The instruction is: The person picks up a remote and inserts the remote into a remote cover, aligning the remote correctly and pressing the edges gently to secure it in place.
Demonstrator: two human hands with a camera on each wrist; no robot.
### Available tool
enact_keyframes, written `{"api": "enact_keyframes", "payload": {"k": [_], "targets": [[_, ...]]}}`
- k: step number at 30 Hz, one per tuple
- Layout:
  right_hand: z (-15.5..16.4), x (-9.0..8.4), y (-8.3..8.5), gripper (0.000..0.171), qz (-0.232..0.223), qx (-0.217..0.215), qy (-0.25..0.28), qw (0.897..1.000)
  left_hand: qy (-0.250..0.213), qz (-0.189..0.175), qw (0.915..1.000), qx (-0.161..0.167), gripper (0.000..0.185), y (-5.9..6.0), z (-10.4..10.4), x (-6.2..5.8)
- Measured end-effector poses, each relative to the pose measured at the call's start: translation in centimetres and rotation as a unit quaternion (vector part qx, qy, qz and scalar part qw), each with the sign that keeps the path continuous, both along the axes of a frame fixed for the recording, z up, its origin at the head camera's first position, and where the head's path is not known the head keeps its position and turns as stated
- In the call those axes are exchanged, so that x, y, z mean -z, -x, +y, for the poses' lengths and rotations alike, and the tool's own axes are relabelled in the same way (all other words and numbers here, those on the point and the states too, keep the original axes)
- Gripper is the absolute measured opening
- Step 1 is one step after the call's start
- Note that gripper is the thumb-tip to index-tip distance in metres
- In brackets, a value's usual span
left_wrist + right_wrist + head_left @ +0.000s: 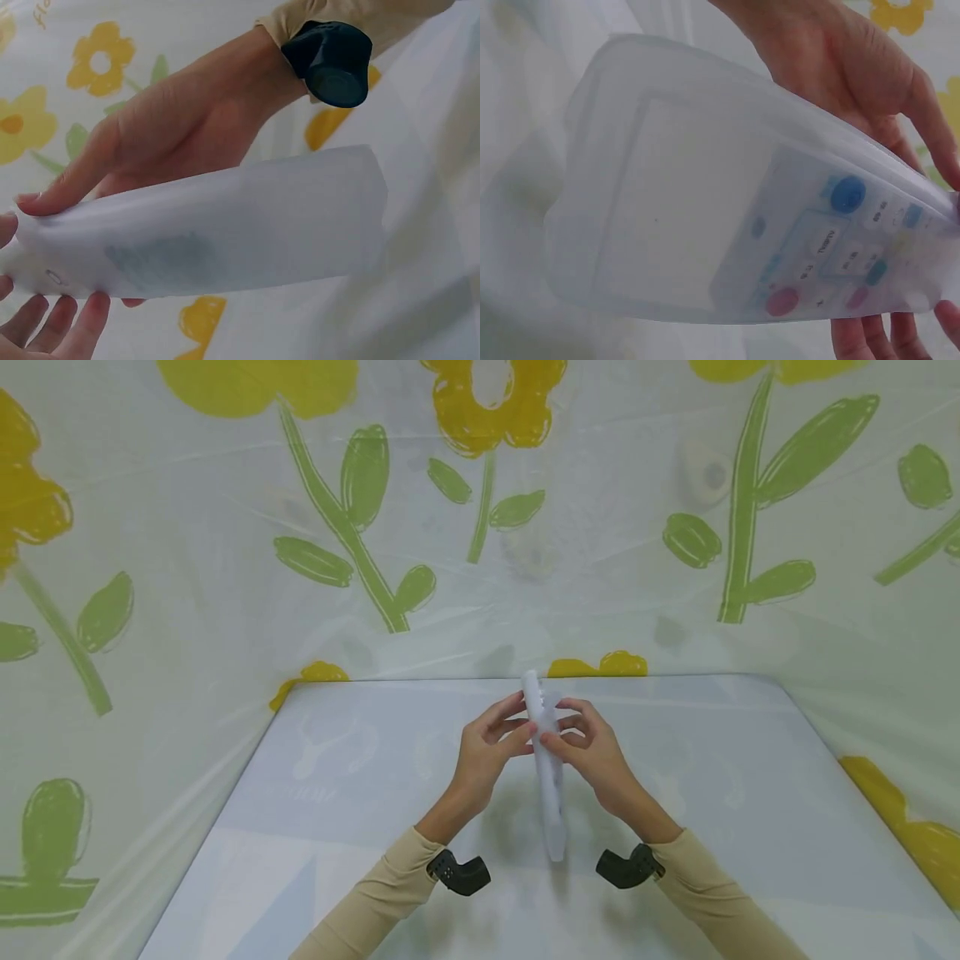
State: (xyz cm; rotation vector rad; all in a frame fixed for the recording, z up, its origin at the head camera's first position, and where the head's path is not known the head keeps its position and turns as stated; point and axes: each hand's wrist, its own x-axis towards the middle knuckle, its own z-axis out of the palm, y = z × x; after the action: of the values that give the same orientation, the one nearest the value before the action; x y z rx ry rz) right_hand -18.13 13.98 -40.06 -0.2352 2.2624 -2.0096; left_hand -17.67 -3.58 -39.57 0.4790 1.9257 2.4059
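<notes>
Left hand (482, 755), right hand (600, 757) pinch sleeved remote (795, 240); near end juts beyond grip.

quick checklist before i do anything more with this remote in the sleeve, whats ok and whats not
1. Left hand gripping the sleeve: ok, thumb and fingers are on it.
2. Right hand gripping it too: ok, from the opposite side.
3. Remote inside the sleeve: ok, its buttons show through.
4. Sleeve raised off the table: ok, both hands hold it up.
5. Remote pushed fully home: cannot tell, its ends are indistinct through the sleeve.
</notes>
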Motion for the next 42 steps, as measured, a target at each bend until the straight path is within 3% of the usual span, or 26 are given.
{"api": "enact_keyframes", "payload": {"k": [8,18,24,34,42], "targets": [[0.2,-0.5,-0.1,0.056,0.008,0.007,-0.012,1.0,-0.008,0.009,0.9999,0.013,0.049,0.0,0.1,0.1],[1.2,-0.2,0.1,0.04,0.039,0.011,0.045,0.998,-0.029,0.005,0.9995,-0.009,0.043,0.3,0.1,0.1],[1.0,-0.4,0.1,0.043,0.033,0.033,0.055,0.997,-0.038,0.0,0.9992,-0.015,0.04,0.4,0.4,0.2],[0.5,-0.4,0.1,0.055,-0.001,0.051,0.047,0.998,0.017,-0.014,0.9981,-0.058,0.036,0.1,0.1,0.2],[0.7,-0.5,0.0,0.05,0.062,0.012,0.056,0.996,-0.005,-0.032,0.9967,-0.074,0.024,0.1,-0.2,0.0]]}}
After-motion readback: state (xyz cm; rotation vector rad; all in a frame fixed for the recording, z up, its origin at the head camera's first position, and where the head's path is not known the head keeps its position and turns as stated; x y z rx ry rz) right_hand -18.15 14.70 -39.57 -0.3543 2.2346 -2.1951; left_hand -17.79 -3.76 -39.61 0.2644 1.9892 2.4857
